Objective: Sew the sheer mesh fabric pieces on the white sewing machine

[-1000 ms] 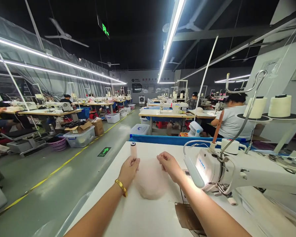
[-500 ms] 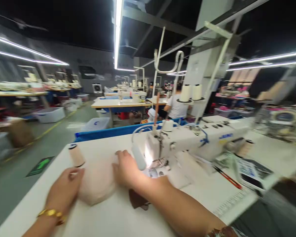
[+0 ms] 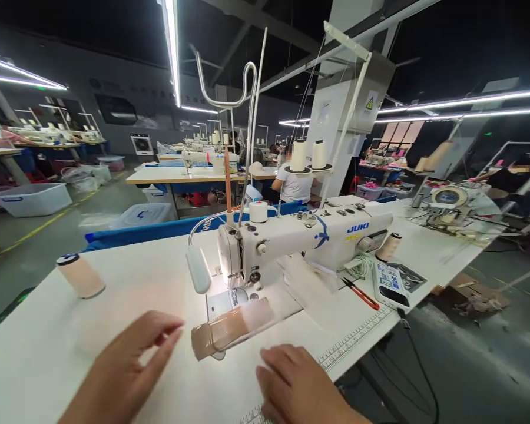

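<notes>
Big sewing workshop, dark ceiling with strip lights (image 3: 171, 53), rows of other stations, and a person in a white top (image 3: 295, 184) sitting a bit beyond this one. Up close it's a white tabletop (image 3: 159, 406) with a JUKI sewing machine (image 3: 309, 232) on it, its lamp (image 3: 198, 270) lighting the needle area.

The left hand (image 3: 136, 359) is over the left part of the tabletop, thumb and forefinger curved toward each other, tips really close, with a gap showing further back. Just beside it, toward the far left corner, there's a faint blurry patch that looks like pale sheer fabric (image 3: 119, 300); can't tell if the fingertips have hold of it. The right hand (image 3: 295, 383) is lower down, near the ruler strip (image 3: 357, 335) along the right-hand edge, fingers bent and bunched side by side. Can't see if anything's under them.

A shiny brown strip (image 3: 223, 333) lies in front of the needle, between the two hands and apart from both. A peach thread cone (image 3: 80, 275) stands near the tabletop's far left corner. Over by the right-hand edge there's red-handled snips (image 3: 361, 293), a white device (image 3: 391, 282) and another, smaller cone (image 3: 388, 247).
</notes>
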Demonstrator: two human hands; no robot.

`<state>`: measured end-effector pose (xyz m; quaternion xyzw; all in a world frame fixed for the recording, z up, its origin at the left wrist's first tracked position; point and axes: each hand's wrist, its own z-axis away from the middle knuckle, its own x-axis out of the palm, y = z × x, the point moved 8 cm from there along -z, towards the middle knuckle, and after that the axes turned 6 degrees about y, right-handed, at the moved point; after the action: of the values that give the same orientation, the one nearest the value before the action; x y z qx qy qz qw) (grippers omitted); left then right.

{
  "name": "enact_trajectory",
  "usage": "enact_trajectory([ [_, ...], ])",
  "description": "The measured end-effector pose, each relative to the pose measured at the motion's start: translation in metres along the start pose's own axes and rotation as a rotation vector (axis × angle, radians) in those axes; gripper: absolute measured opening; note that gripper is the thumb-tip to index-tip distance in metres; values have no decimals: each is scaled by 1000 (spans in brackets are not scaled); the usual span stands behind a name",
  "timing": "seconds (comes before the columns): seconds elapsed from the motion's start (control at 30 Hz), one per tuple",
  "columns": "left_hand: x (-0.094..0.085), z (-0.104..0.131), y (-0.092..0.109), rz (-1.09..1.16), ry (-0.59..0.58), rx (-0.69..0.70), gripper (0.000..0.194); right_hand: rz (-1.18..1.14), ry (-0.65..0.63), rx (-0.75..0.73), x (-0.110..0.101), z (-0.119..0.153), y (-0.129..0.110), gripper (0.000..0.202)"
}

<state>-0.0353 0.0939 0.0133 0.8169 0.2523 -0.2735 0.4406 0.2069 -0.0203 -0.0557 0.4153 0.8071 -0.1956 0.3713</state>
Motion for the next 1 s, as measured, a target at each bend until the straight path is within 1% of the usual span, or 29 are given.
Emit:
enact_trajectory([
  [0.03,18,5,23,40,-111,47,29,-17,51,-47,2,4,-14,34],
  [0.07,33,10,41,64,-206,74,27,-45,96,-74,2,6,-25,33],
  [0.1,44,14,55,82,-260,98,26,-89,127,-84,1,6,-33,31],
  [0.13,51,18,65,96,-291,107,24,-149,144,-78,-4,5,-36,29],
  [0.17,55,21,71,108,-309,103,23,-217,146,-57,-9,2,-33,29],
  [0.2,57,24,73,116,-318,93,23,-278,135,-3,-14,-3,-24,29],
  [0.23,59,25,74,120,-324,74,22,-321,122,65,-20,-8,-11,27],
  [0.27,59,26,73,122,-332,48,23,-342,110,170,-23,-12,7,24],
  [0.33,62,26,71,130,-358,-18,23,-303,19,339,-21,-18,40,21],
  [0.37,64,26,70,137,-374,-50,22,-276,-38,395,-16,-20,53,17],
  [0.43,72,24,70,145,-410,-97,19,-252,-133,450,-4,-22,67,10],
  [0.47,78,23,72,143,-428,-110,18,-257,-158,457,1,-23,69,13],
  [0.53,90,21,74,137,-465,-139,20,-292,-157,462,6,-24,69,20],
  [0.6,103,20,73,190,-516,-228,30,-345,-108,473,3,-26,65,20],
  [0.67,116,23,69,345,-565,-404,46,-405,-27,471,-6,-29,59,20],
  [0.7,121,25,67,441,-583,-503,54,-445,18,441,-13,-32,53,20],
  [0.73,125,27,66,532,-588,-587,59,-506,43,386,-19,-36,45,19],
  [0.77,127,28,66,609,-583,-642,62,-594,43,313,-24,-40,35,17],
  [0.83,127,27,69,723,-555,-666,59,-786,-2,201,-30,-46,19,14],
  [0.87,125,27,70,770,-548,-656,56,-849,-29,194,-30,-47,16,15],
  [0.93,118,28,67,854,-558,-644,50,-852,-74,243,-25,-47,20,20],
  [1.0,106,32,53,844,-588,-669,46,-750,-109,235,-17,-44,25,23],
])
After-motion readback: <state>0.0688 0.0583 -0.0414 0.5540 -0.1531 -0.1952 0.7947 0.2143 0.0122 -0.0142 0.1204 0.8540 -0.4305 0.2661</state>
